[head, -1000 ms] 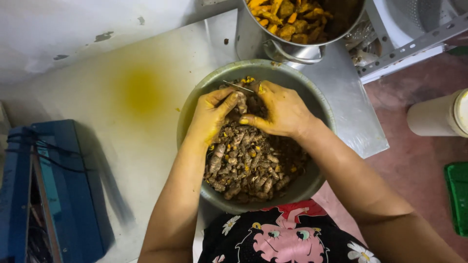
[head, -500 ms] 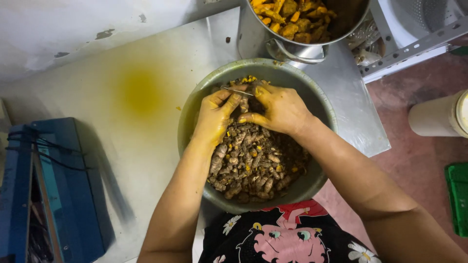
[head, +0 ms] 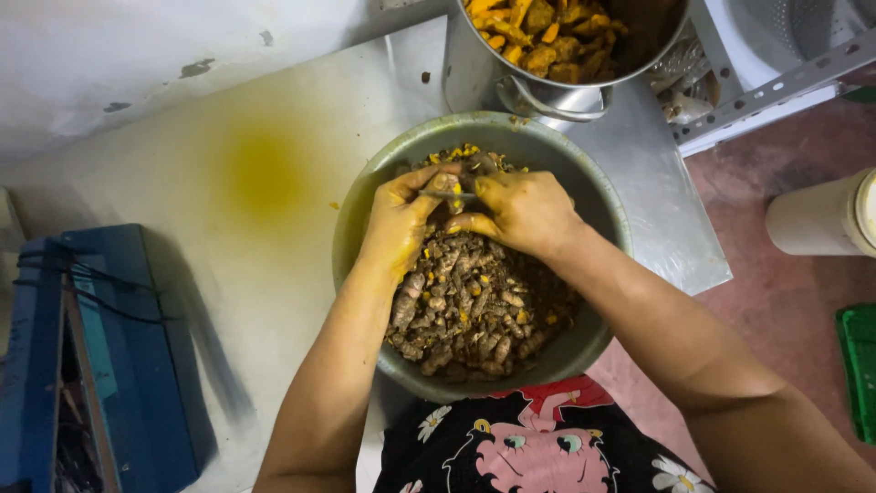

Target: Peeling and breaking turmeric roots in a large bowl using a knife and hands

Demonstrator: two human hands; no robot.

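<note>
Left hand [head: 401, 215]: yellow-stained, fingers curled shut around a small root piece over the far side of the bowl; the thumb presses toward the right hand.
Right hand [head: 522, 212]: also stained yellow, fingers closed around a thin blade [head: 447, 194], probably a small knife, whose metal shows between the two hands; the handle is hidden in the fist.
Root piece: pinched between left thumb and fingers, mostly covered, touching the blade; its exact shape is hard to tell.
Bowl [head: 360, 215]: round, grey-green metal, resting at the table's near edge right in front of the person; both wrists cross its rim.
Roots [head: 470, 306]: a heap of brown, knobbly, unpeeled pieces fills the bowl, with bits of yellow among them; the hands hover just above the heap's far part.
Pot [head: 474, 68]: steel, standing just beyond the bowl, touching or nearly touching its rim, with a handle [head: 557, 96] facing the bowl; it holds bright orange-yellow peeled pieces [head: 538, 32].
Table [head: 164, 274]: pale surface with a yellow stain [head: 265, 173] left of the bowl.
Blue box [head: 55, 356]: at the table's left edge, well apart from the bowl.
Cylinder [head: 821, 219]: cream-coloured, on the reddish floor to the right.
Green crate [head: 858, 365]: at the right edge, partly cut off.
</note>
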